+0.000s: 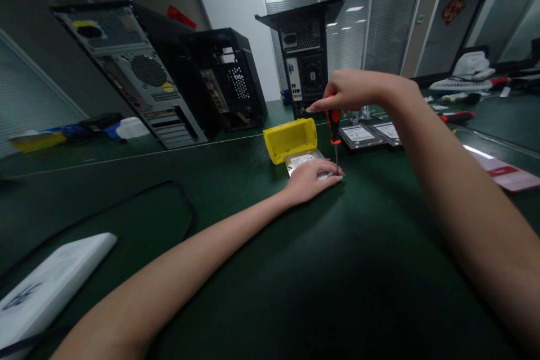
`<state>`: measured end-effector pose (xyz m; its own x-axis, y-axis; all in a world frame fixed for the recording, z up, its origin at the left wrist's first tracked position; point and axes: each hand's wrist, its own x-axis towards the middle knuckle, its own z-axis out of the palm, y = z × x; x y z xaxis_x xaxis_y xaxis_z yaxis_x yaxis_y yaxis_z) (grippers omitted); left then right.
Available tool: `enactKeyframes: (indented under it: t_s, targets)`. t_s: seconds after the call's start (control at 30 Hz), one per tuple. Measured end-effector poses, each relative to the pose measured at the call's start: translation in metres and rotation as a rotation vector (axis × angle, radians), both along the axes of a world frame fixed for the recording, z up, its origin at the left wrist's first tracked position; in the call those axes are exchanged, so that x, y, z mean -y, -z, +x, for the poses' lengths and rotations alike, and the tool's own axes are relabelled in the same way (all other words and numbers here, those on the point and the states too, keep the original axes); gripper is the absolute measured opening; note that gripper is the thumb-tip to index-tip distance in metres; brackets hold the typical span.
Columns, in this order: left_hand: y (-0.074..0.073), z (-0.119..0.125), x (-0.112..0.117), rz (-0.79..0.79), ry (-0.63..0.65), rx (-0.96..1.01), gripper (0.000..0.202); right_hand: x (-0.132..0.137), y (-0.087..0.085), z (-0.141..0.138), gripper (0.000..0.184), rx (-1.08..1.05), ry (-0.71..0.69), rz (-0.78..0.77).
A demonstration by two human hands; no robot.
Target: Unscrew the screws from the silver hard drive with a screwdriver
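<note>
My left hand lies flat on a silver hard drive on the green table, its fingers pressing the drive's near edge. My right hand is closed round the top of a red and black screwdriver. The screwdriver stands upright, with its tip at the drive's right corner beside my left fingertips. A yellow plastic box sits just behind the drive.
Two more hard drives lie to the right behind the screwdriver. Three computer towers stand along the back. A white flat box and a black cable lie at the near left. A pink-red card lies at right.
</note>
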<state>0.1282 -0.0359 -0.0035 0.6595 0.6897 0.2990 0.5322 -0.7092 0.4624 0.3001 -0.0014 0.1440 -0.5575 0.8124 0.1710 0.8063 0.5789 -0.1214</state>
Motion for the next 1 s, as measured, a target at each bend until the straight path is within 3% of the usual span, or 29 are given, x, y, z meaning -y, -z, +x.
enactKeyframes:
  t_s: [0.23,0.53,0.67,0.87,1.0]
  targets:
    - [0.000,0.000,0.000,-0.008,-0.003,0.004,0.027,0.005,-0.001,-0.007,0.051,0.005,-0.023,-0.014]
    - [-0.001,0.000,0.001,-0.013,-0.012,0.005,0.027,-0.010,0.004,0.002,0.072,-0.117,0.003,-0.191]
    - [0.000,-0.001,0.001,-0.008,-0.004,0.009,0.028,-0.012,0.003,0.010,0.064,-0.134,-0.046,-0.281]
    - [-0.003,-0.002,0.003,-0.015,-0.001,0.006,0.029,-0.003,-0.002,0.006,0.036,-0.069,-0.056,-0.325]
    - [-0.003,-0.001,0.003,-0.026,-0.018,-0.003,0.028,0.003,-0.005,0.005,0.037,-0.003,-0.033,-0.283]
